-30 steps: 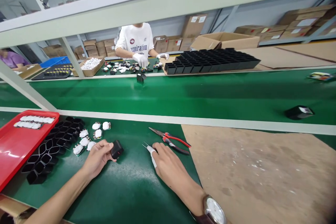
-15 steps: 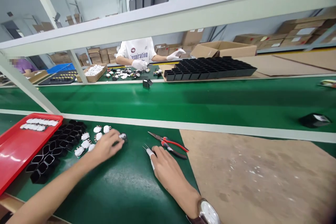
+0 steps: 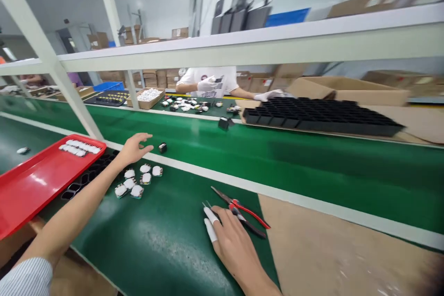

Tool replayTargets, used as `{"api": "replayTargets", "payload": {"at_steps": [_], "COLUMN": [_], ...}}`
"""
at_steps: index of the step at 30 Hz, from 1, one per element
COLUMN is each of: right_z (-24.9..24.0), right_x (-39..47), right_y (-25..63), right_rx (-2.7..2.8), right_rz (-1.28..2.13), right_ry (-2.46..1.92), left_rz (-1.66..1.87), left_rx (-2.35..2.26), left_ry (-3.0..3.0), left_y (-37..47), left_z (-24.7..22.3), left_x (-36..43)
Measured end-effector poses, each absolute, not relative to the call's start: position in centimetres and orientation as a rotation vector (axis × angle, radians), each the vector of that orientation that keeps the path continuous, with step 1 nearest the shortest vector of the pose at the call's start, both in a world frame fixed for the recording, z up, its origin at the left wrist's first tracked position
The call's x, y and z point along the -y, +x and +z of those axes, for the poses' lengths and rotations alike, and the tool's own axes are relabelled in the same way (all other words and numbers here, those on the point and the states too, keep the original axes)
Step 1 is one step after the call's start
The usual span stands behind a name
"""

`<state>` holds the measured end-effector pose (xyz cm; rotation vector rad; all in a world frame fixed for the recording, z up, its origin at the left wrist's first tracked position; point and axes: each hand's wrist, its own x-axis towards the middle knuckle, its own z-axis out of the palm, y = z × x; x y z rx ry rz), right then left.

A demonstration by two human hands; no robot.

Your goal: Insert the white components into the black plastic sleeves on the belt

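Observation:
My left hand (image 3: 136, 149) reaches over the white rail at the edge of the green belt, fingers apart and holding nothing. Just beyond its fingertips, a small black housing (image 3: 162, 147) with a pale face sits on the belt. My right hand (image 3: 231, 240) rests low over the green bench, white covers on two fingers. Two thin metal tips, which look like tweezers (image 3: 207, 205), stick out from its closed fingers. Beside that hand lie pliers (image 3: 239, 210) with red and black handles. Several white-topped small parts (image 3: 146, 178) are spread below my left wrist.
At the left, a red tray (image 3: 38, 189) holds rows of white parts, with black housings (image 3: 74, 188) partly hidden under my left forearm. A brown board (image 3: 322, 240) covers the right. Across the belt (image 3: 294, 157), a gloved co-worker (image 3: 208, 78) works near a black block of housings (image 3: 322, 118).
My left hand has moved away from the bench to the belt and let go of the small part, now on the belt. The view has swung left; my right hand stays by the pliers.

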<state>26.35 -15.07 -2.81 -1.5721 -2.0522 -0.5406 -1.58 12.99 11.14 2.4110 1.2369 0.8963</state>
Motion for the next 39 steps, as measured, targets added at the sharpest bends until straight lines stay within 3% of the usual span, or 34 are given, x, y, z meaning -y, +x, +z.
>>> {"api": "replayTargets", "payload": {"at_steps": [5, 7, 11, 15, 18, 23, 30, 39], "right_z": [-3.0, -2.8, -1.6, -0.2, 0.5, 0.2, 0.1, 1.8], "right_x": [14.9, 14.5, 12.9, 9.1, 5.5, 2.7, 9.8, 13.6], "right_y": [25.7, 25.1, 22.0, 16.5, 12.3, 9.2, 15.4, 20.0], "right_rx": [2.125, 2.173, 2.269, 2.322, 2.357, 2.408, 2.328, 2.456], "right_rz": [-0.347, -0.305, -0.213, -0.197, -0.147, -0.177, -0.159, 0.161], "right_ry": [-1.357, -1.284, -1.214, -1.174, -1.220, -1.274, -1.550, -1.474], "left_rz": [1.131, 1.035, 0.484, 0.329, 0.351, 0.396, 0.570, 0.497], "left_rx": [-1.433, -1.631, -1.763, -1.936, -1.922, -1.677, -1.301, -0.724], "left_ry": [2.273, 2.274, 2.362, 2.414, 2.454, 2.504, 2.487, 2.315], "left_y": [-13.4, -17.9, -25.1, -28.0, -27.8, -25.3, -19.5, -7.6], "left_z": [17.5, 18.1, 13.7, 7.2, 5.6, 7.8, 7.0, 3.9], "left_x": [-5.1, -1.6, 2.7, 4.0, 4.7, 7.0, 8.9, 3.2]}}
